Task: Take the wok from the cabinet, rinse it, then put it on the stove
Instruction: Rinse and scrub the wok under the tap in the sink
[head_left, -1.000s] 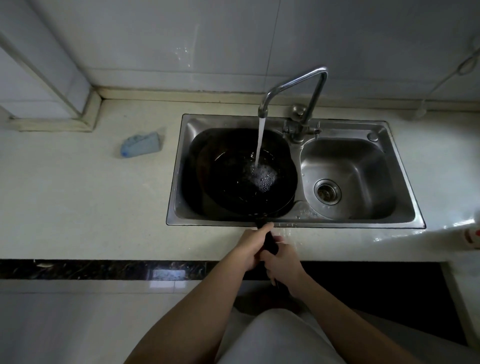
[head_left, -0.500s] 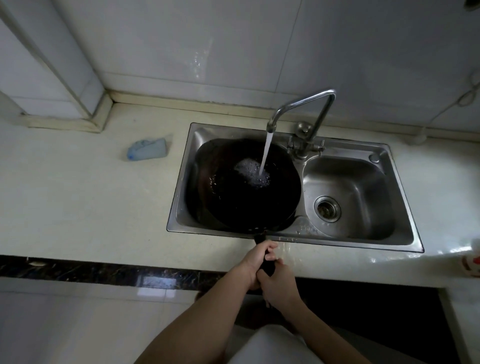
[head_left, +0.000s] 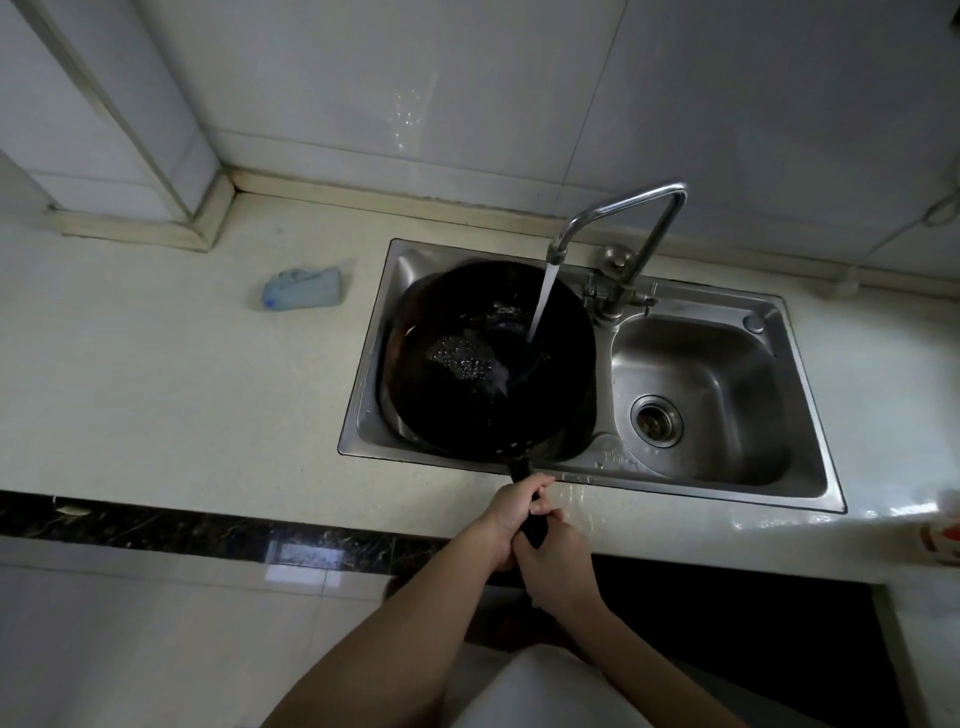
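overhead view of a pale kitchen counter (head_left: 182, 389) with a steel sink (head_left: 363, 415) of 2 basins set into it. a black wok (head_left: 488, 364) sits in the left basin and nearly fills it. whether it rests on the basin floor or is held just above it cannot be told. a thin stream of water (head_left: 540, 301) falls from the bent faucet (head_left: 623, 208) onto the right side of the wok's inside, and bubbly water pools near its middle. the wok's dark handle (head_left: 519, 467) reaches over the near sink rim toward the person.

both hands are clenched round that handle. the left hand (head_left: 511, 514) grips it closer to the wok, and the right hand (head_left: 558, 561) grips just behind, touching the left. the right basin (head_left: 701, 374) holds only its drain (head_left: 656, 420). a small blue crumpled thing (head_left: 304, 289) lies on the counter left of the sink.

this looks like the rinsing step, with the stove step not yet done. no stove is in view.

risks from here: the handle is probably wet, so the grip could slip once the water's weight is lifted. tipping the wok toward the person would spill over the near rim, where the counter already shines wet. the spout hangs over the wok, so raising it straight up could knock the rim against the faucet.
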